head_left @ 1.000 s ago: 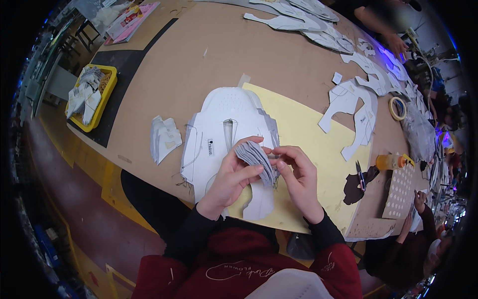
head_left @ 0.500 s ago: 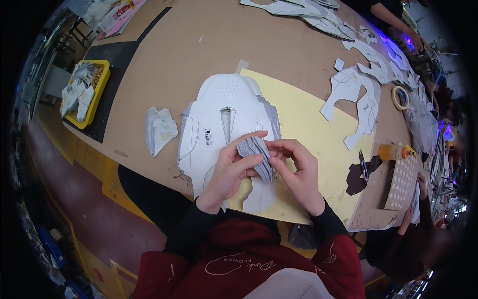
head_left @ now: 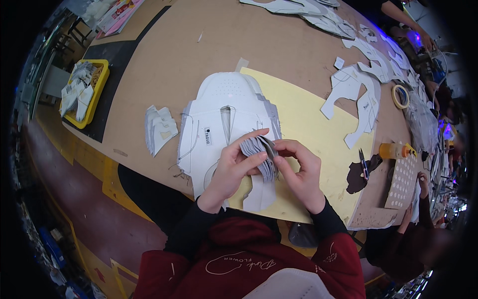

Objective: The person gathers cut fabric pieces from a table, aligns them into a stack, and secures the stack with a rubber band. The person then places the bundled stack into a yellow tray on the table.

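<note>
Between my two hands is a fanned stack of small grey fabric pieces point(head_left: 256, 147). My left hand point(head_left: 230, 167) grips the stack, thumb on its face and fingers behind. At its right edge, my right hand point(head_left: 300, 169) pinches the pieces with thumb and fingertips. Under and beyond my hands lies a stack of white shoe upper pieces point(head_left: 204, 112) with grey edges, a small label and loose threads. A light grey cut piece point(head_left: 260, 194) lies just below my hands. Left of the uppers sits a small pile of white and grey pieces point(head_left: 160, 130).
A yellow sheet point(head_left: 298, 114) covers part of the brown table. At left stands a yellow basket point(head_left: 103, 84) of cut pieces. To the right lie white cut pieces point(head_left: 343, 84), a tape roll point(head_left: 394, 96), a pen-like tool point(head_left: 364, 167) and an orange bottle point(head_left: 391, 151). Other people work at right.
The grey stack has spread into a wider fan, its right-hand pieces lifted apart. My right hand has shifted slightly to the right; my left hand keeps its grip.
</note>
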Tool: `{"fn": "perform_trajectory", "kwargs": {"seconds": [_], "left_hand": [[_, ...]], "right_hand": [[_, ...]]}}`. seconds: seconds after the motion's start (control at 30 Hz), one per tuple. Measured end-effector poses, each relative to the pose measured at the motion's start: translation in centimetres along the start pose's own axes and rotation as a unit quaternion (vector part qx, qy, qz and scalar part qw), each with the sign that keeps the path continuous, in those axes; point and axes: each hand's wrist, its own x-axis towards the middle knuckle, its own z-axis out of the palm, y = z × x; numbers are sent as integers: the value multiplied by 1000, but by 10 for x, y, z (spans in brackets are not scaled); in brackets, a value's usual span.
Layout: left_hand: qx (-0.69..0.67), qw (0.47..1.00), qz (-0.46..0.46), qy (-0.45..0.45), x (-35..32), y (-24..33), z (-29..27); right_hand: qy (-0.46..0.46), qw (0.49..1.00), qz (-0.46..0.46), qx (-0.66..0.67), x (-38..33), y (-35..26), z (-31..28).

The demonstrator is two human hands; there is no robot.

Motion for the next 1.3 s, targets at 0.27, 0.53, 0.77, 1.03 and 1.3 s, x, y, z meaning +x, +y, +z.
{"fn": "perform_trajectory", "kwargs": {"seconds": [0.27, 0.53, 0.77, 1.03, 1.3], "left_hand": [[10, 1000, 1, -14, 0, 2, -2], [2, 1000, 2, -17, 0, 4, 0], [-49, 998, -3, -26, -1, 4, -2], [-4, 1000, 9, -16, 0, 3, 2], [-12, 1000, 5, -20, -1, 4, 2]], "right_hand": [[25, 998, -17, -63, -3, 12, 1], [-14, 996, -40, -83, 1, 2, -2], [-9, 998, -26, -63, 0, 4, -1], [47, 999, 21, 16, -6, 14, 9], [12, 997, -19, -73, -2, 10, 3]]}}
